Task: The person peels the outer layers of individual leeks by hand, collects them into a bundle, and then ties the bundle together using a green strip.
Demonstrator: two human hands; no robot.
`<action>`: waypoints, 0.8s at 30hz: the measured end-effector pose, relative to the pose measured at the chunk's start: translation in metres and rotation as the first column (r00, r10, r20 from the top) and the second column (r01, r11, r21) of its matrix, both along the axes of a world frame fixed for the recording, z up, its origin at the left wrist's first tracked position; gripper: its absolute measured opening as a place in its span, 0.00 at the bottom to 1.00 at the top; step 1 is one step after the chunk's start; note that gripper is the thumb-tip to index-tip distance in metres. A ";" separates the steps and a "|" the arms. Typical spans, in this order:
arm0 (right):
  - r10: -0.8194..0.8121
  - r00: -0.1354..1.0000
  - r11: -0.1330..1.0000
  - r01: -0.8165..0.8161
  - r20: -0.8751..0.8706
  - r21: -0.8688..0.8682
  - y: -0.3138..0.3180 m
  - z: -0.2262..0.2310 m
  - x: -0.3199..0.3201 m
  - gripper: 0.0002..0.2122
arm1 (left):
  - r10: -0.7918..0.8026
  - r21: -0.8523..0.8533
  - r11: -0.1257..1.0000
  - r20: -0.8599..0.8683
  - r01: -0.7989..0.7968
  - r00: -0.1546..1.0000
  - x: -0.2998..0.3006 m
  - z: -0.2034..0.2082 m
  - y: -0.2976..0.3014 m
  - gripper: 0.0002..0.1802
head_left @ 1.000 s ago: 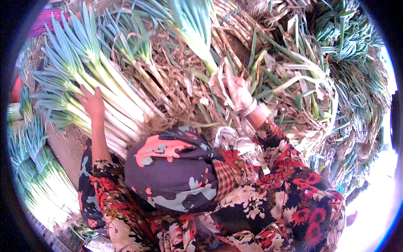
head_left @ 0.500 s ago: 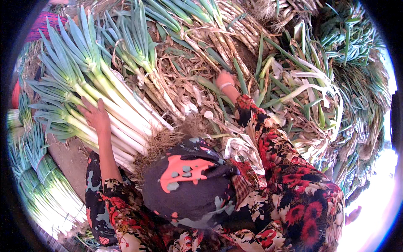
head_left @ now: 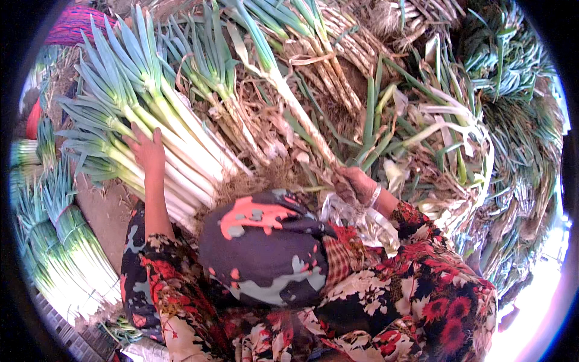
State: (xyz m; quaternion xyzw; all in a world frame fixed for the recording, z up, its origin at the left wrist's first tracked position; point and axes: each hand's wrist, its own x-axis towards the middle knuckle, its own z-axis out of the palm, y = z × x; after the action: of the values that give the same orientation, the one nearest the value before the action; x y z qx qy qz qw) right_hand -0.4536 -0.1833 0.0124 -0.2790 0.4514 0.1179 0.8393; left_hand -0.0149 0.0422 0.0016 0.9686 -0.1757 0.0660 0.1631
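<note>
My left hand (head_left: 148,149) rests with its fingers spread across a row of peeled green onions (head_left: 175,142), whose stems are white and whose leaves are long and blue-green. Their hairy roots point toward the dark patterned cloth (head_left: 259,253) at the front middle. My right hand (head_left: 360,184) is closed around the root end of one unpeeled green onion (head_left: 298,108). Brown dry skin clings to its stem, and its leaves reach up toward the far edge. Part of the right hand's grip is hidden behind the roots and fingers.
More unpeeled green onions (head_left: 329,66) lie at the back among dry peelings. Stripped leaves (head_left: 443,130) are heaped on the right, beside a tall pile of greens (head_left: 522,163). Tied bundles of cleaned green onions (head_left: 75,265) lie at the left. Pink-and-blue netting (head_left: 75,27) is at the far left.
My right hand has come back toward me from the far pile and now has an unpeeled green onion. My left hand stays on the peeled row; the whole view has shifted slightly.
</note>
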 end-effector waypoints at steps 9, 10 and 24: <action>0.416 0.862 -0.143 -0.252 -0.289 -0.957 0.057 0.042 -0.075 0.04 | -0.616 -0.692 0.722 -0.656 -0.020 0.436 -0.094 0.075 -0.112 0.30; 0.493 0.814 -0.314 -0.163 -0.307 -0.935 0.060 0.061 -0.074 0.05 | -0.669 -0.713 0.699 -0.679 -0.056 0.303 -0.104 0.088 -0.129 0.28; 0.173 0.801 0.565 0.396 0.573 -0.723 0.010 0.122 0.097 0.18 | -0.836 -0.863 0.414 -0.486 -0.288 0.255 -0.162 0.208 -0.185 0.07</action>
State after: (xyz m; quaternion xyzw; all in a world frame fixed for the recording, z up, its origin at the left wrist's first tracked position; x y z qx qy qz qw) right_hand -0.3563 -0.1734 0.1347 -0.6245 0.1888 -0.2530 0.7144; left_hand -0.1770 -0.1428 0.2092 0.5181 -0.1974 -0.4593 0.6940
